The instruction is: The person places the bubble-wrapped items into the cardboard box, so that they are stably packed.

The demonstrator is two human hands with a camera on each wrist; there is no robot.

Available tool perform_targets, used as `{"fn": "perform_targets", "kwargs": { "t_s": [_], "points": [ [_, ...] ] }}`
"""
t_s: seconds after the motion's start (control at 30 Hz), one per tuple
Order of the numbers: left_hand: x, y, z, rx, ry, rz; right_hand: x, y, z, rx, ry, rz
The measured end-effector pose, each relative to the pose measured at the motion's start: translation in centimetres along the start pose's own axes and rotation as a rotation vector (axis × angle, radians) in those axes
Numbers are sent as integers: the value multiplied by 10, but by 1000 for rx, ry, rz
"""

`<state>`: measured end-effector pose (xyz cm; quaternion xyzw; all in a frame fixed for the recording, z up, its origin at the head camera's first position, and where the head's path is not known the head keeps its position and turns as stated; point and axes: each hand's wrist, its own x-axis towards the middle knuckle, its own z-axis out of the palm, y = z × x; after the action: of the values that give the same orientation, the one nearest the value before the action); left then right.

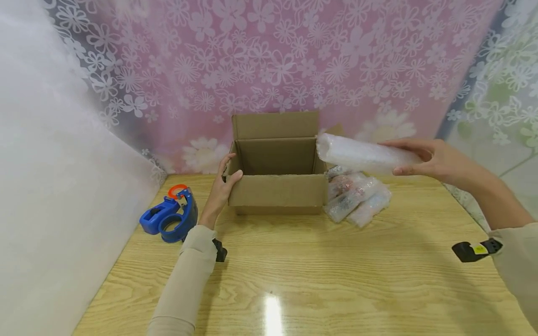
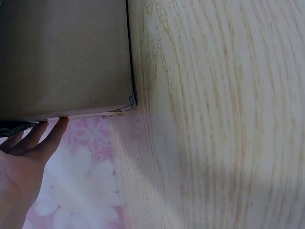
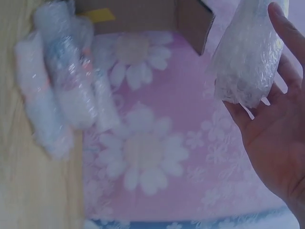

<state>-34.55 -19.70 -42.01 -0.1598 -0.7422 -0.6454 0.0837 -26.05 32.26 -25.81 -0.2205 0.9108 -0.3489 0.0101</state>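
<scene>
An open cardboard box (image 1: pixel 277 193) stands at the back of the wooden table, its rear flap raised and its front flap folded down. My left hand (image 1: pixel 220 189) grips its left side, thumb over the front corner and fingers along the side wall; fingertips (image 2: pixel 59 125) show against the cardboard in the left wrist view. In my right hand (image 1: pixel 441 161) is a roll of bubble wrap (image 1: pixel 365 154), held raised over the box's right edge, fingers behind and thumb in front. Below it, several bubble-wrapped bundles (image 1: pixel 357 196) lie beside the box.
On the left of the table (image 1: pixel 294 261) sit a blue tape dispenser (image 1: pixel 180 224), a second blue dispenser (image 1: pixel 153 217) and a red-orange ring of tape (image 1: pixel 177 190). A pink flowered cloth (image 1: pixel 277 60) hangs behind the box, and a white sheet (image 1: pixel 63 163) borders the left.
</scene>
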Motion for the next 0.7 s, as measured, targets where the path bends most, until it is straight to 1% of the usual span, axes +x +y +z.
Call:
{"fn": "perform_targets", "kwargs": {
  "t_s": [0.03,0.13,0.27,0.37,0.5,0.6,0.7],
  "points": [
    [1,-3,0,8,9,10,4,-6,0,-5,-1,-1],
    [1,-3,0,16,16,23,18,-23,2,-27,-11,24],
    [1,-4,0,13,19,31,39,-42,12,-59,11,44],
    [1,-4,0,15,21,30,54,-51,26,-32,39,21],
    [1,-4,0,31,25,32,71,-61,44,32,43,-33],
    [2,-4,1,37,30,36,82,-67,57,39,45,-56],
    [2,-3,1,35,31,31,92,-72,70,21,41,-73]
  ]
}}
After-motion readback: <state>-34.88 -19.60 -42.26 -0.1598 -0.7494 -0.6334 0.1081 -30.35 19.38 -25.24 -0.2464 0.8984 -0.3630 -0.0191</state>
